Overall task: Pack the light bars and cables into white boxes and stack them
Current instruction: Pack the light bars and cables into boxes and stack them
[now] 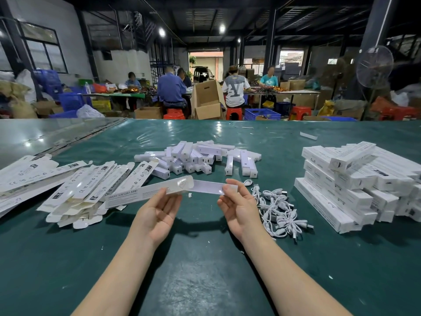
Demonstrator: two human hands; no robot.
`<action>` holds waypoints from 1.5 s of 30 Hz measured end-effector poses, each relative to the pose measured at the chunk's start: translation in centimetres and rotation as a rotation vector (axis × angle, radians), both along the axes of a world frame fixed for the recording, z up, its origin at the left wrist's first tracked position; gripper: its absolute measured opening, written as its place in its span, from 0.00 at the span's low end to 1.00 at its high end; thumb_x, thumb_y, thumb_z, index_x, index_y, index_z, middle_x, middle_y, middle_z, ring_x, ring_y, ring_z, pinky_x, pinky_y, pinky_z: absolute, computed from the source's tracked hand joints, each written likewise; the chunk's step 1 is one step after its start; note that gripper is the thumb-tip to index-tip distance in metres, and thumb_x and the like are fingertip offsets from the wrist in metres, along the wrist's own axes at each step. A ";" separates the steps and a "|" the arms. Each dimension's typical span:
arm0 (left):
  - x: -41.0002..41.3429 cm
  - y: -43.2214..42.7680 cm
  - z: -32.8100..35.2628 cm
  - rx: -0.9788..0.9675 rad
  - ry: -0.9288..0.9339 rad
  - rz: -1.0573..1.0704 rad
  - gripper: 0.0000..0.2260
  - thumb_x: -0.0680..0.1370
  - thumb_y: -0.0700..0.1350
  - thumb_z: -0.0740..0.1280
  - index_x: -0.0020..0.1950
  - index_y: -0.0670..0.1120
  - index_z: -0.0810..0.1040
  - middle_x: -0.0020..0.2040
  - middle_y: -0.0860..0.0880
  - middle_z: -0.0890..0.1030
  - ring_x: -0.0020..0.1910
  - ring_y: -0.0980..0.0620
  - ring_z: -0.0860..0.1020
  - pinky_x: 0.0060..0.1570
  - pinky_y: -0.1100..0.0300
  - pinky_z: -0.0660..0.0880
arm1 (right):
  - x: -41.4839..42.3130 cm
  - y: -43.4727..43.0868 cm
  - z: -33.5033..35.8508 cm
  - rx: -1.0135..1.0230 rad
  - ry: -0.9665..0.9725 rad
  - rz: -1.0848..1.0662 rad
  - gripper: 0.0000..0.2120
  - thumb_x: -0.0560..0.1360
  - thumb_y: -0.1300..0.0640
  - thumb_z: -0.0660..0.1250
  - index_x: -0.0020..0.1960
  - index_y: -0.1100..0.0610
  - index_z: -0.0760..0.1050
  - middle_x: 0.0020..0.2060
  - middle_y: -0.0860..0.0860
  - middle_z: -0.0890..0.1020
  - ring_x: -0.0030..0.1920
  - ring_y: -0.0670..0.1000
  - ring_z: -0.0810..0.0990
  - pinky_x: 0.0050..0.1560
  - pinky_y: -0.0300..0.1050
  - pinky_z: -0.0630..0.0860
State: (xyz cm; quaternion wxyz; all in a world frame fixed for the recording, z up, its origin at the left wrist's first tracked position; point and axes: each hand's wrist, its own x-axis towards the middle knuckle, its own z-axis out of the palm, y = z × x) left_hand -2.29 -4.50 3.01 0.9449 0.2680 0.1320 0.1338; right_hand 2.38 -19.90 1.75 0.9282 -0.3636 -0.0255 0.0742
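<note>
My left hand (pixel 157 213) holds a long white box (pixel 145 192) printed "SMART SENSOR LAMP", palm up, above the green table (pixel 193 270). My right hand (pixel 237 206) pinches a white light bar (pixel 207 187) whose left end sits in the box's open mouth. A heap of loose light bars (pixel 198 158) lies behind my hands. Coiled white cables (pixel 278 210) are piled just right of my right hand. Flat unfolded boxes (pixel 75 185) spread out at the left. Packed white boxes (pixel 355 181) are stacked at the right.
Small white scraps (pixel 308 135) lie on the far part of the table. Beyond the table edge, several people sit at other benches among cardboard cartons (pixel 207 101), blue crates (pixel 262 114) and red stools. A standing fan (pixel 373 67) is at the far right.
</note>
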 end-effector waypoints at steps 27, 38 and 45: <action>0.3 -1.8 -0.9 0.285 -0.131 -0.080 0.06 0.78 0.32 0.58 0.47 0.38 0.74 0.38 0.45 0.84 0.38 0.50 0.83 0.45 0.57 0.81 | -0.3 0.8 0.1 -0.133 -0.125 0.228 0.11 0.77 0.64 0.57 0.45 0.59 0.79 0.35 0.51 0.83 0.38 0.50 0.81 0.41 0.40 0.79; -0.7 -4.0 -0.8 0.551 -0.153 -0.354 0.16 0.74 0.36 0.63 0.61 0.33 0.70 0.49 0.37 0.82 0.46 0.43 0.83 0.45 0.53 0.81 | -1.1 0.8 0.0 -0.503 -0.327 0.255 0.12 0.76 0.70 0.57 0.48 0.56 0.74 0.41 0.55 0.78 0.40 0.52 0.77 0.40 0.41 0.75; -1.1 -2.6 -0.2 0.619 -0.124 -0.380 0.17 0.73 0.34 0.64 0.61 0.34 0.69 0.52 0.34 0.81 0.47 0.41 0.82 0.46 0.51 0.81 | -1.1 1.6 0.0 -0.654 -0.246 0.187 0.10 0.76 0.69 0.58 0.53 0.68 0.75 0.34 0.56 0.76 0.30 0.50 0.74 0.29 0.38 0.71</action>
